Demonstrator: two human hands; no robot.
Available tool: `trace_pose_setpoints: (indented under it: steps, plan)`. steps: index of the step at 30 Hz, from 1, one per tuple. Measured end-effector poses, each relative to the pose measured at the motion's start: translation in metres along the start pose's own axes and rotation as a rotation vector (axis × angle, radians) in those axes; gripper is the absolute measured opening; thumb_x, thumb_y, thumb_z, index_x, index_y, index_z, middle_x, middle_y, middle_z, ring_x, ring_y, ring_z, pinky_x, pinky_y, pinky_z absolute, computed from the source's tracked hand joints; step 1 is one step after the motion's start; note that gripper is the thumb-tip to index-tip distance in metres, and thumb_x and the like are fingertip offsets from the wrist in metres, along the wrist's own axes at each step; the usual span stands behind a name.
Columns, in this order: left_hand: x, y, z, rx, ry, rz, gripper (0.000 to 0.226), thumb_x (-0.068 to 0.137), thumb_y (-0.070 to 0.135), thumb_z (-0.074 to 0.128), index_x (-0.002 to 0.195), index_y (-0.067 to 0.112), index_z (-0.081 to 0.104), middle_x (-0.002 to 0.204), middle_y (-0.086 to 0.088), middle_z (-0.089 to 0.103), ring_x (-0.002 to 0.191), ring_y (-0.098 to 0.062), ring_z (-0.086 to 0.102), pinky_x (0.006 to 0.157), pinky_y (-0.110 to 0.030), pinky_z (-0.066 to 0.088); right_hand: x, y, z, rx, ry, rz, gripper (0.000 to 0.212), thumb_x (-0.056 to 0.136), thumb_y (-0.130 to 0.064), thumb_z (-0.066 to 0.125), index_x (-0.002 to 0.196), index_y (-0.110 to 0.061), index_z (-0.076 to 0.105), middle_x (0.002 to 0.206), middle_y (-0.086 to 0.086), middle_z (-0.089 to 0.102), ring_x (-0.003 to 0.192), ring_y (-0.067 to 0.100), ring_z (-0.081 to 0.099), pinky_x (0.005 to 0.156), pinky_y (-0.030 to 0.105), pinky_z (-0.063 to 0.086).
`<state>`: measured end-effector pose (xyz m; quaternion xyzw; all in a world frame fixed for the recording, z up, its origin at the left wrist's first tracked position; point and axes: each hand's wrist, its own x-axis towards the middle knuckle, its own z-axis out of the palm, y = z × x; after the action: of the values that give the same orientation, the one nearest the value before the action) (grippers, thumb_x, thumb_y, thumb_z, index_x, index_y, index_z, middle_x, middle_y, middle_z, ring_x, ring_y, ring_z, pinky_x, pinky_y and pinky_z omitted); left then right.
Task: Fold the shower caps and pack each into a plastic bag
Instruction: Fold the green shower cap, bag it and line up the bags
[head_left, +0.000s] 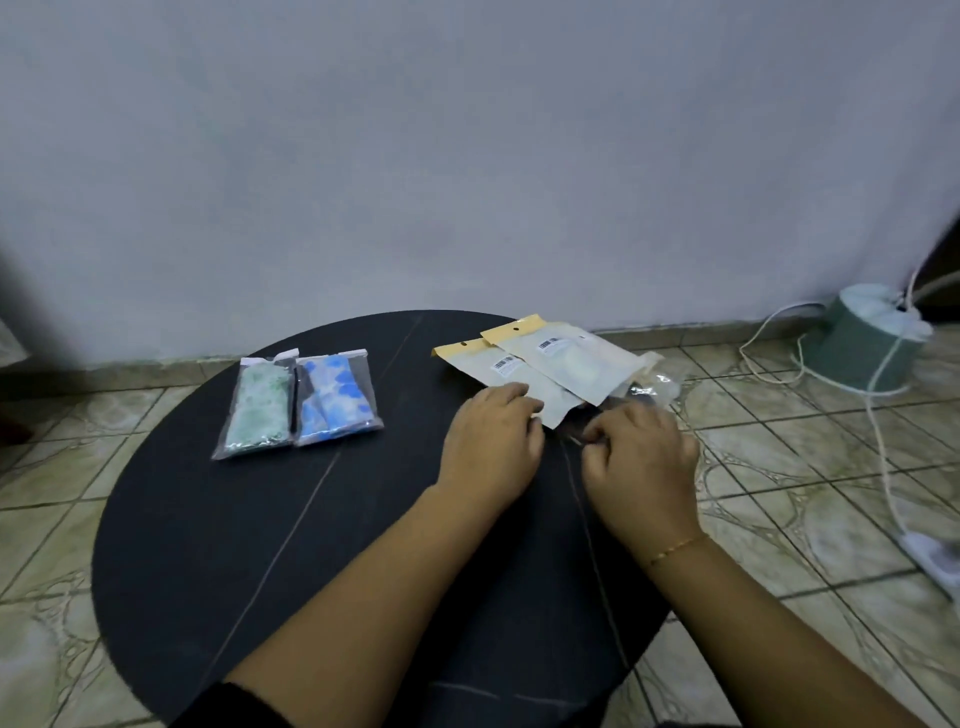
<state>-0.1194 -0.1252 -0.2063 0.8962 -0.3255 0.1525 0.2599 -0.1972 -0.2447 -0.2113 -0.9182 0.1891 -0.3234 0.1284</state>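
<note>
In the middle left of the frame two packed bags lie side by side and touching on the round dark desk (208, 519): the green cap bag (258, 402) and, to its right, the blue cap bag (337, 397). Each shows a folded shower cap inside clear plastic, so these two look finished.

Toward the center, the left hand (491, 447) rests with its fingers bent on the lower corner of the front pouch (511, 382), a flat pouch with a yellow header and a barcode label. A second pouch (566, 361) of the same kind lies partly over it, a little higher and to the right.

To the right, the right hand (641, 462) has curled fingers and seems to pinch something thin and clear at the desk edge; what it is I cannot tell for sure. Just above it a crumpled clear plastic (660, 387) sticks out from under the pouches.

I judge all these things to be very light, soft and slippery. The film will slide on the smooth desk, so one hand should press it down. A pouch is best taken at its stiffer header or at the open mouth, with a gentle pinch so it does not tear.
</note>
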Motion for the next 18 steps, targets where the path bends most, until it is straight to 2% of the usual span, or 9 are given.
trace_pose_setpoints:
  steps: [3,6,9,11,14,18]
  plan:
    - [0.021,0.024,0.008,-0.026,0.004,0.041,0.033,0.090,0.023,0.057,0.120,0.011,0.064,0.130,-0.003,0.058,0.120,-0.022,0.051,0.098,-0.030,0.038,0.004,0.019,-0.007,-0.018,-0.195,0.128,0.024,0.084,-0.014,0.049,0.096,-0.023,0.067,0.102,0.000,0.059,0.101,0.023,0.054,0.085,0.034,0.029]
    - [0.039,0.041,0.024,0.113,-0.068,0.078,0.043,0.090,0.028,0.054,0.128,0.010,0.053,0.142,-0.002,0.044,0.122,-0.022,0.046,0.092,-0.031,0.038,0.003,0.031,-0.004,-0.044,-0.313,0.118,0.035,0.088,-0.016,0.044,0.114,-0.025,0.065,0.109,0.003,0.059,0.106,0.023,0.054,0.090,0.035,0.034]
    - [0.051,0.047,0.041,0.180,-0.161,0.059,0.059,0.090,0.031,0.052,0.144,0.014,0.033,0.154,-0.002,0.025,0.132,-0.021,0.035,0.096,-0.032,0.036,0.005,0.037,0.003,-0.041,-0.383,0.114,0.036,0.089,-0.017,0.041,0.118,-0.024,0.062,0.111,0.004,0.058,0.109,0.025,0.054,0.090,0.034,0.035]
    - [0.056,0.045,0.053,0.221,-0.178,0.067,0.061,0.091,0.033,0.050,0.146,0.018,0.028,0.156,-0.003,0.021,0.137,-0.021,0.028,0.100,-0.033,0.034,0.006,0.038,0.006,-0.032,-0.407,0.112,0.035,0.089,-0.017,0.039,0.115,-0.022,0.063,0.112,0.005,0.059,0.109,0.026,0.054,0.088,0.034,0.036]
    - [0.063,0.041,0.065,0.322,-0.150,0.102,0.045,0.094,0.033,0.043,0.137,0.020,0.042,0.151,-0.001,0.031,0.135,-0.022,0.030,0.094,-0.032,0.035,0.007,0.040,0.009,0.003,-0.415,0.117,0.037,0.088,-0.017,0.040,0.115,-0.024,0.064,0.113,0.005,0.060,0.108,0.027,0.055,0.088,0.035,0.039]
    - [0.067,0.033,0.065,0.364,-0.028,0.175,0.029,0.097,0.029,0.042,0.111,0.016,0.063,0.133,-0.002,0.053,0.118,-0.027,0.047,0.077,-0.035,0.038,0.008,0.047,0.009,0.049,-0.406,0.144,0.040,0.089,-0.017,0.042,0.122,-0.026,0.061,0.118,0.005,0.058,0.113,0.027,0.053,0.093,0.034,0.041]
